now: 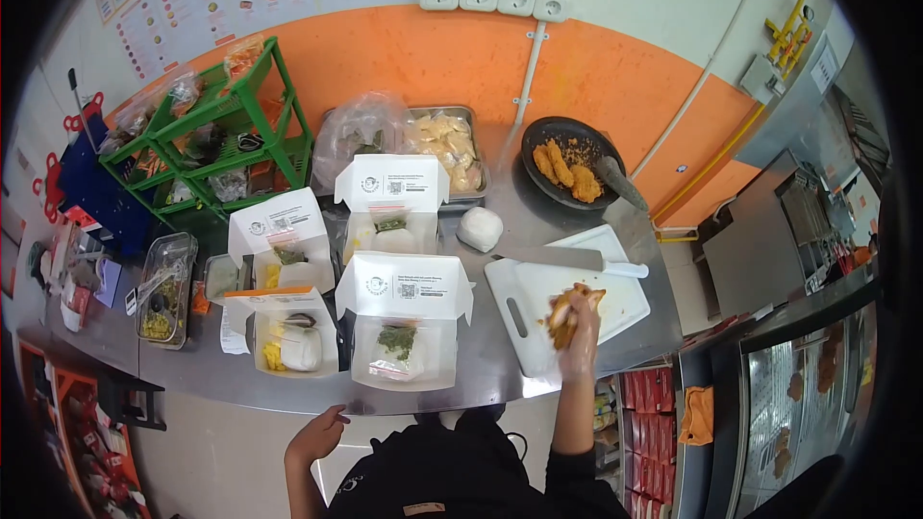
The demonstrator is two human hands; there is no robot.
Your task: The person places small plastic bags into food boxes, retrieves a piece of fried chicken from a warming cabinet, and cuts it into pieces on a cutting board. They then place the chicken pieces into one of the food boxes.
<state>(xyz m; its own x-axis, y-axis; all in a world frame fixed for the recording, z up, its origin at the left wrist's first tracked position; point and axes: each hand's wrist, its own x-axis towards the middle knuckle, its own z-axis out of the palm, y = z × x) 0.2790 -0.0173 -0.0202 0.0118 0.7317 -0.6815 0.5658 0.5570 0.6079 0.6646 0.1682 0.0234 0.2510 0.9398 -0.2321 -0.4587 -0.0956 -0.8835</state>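
Observation:
My right hand [579, 338], which looks covered by a thin see-through glove, is closed over cut pieces of fried chicken [561, 312] on the white cutting board [519, 351]. A knife [567, 258] lies across the board's far part, its white handle pointing right. My left hand [320, 436] hangs in front of the table's near edge, holding nothing, with its fingers partly stretched. Nearest to it are open white meal boxes [404, 380] containing wrapped rice and green leaves; a box [327, 360] beside them also shows something yellow. A wrapped white ball [480, 229] sits left of the board.
A stone mortar [538, 187] with fried chicken and a pestle [620, 183] stands at the back right. Behind the boxes are a metal tray [471, 120] and a plastic bag [361, 135]. A green rack [279, 86] and a clear container [165, 288] stand left.

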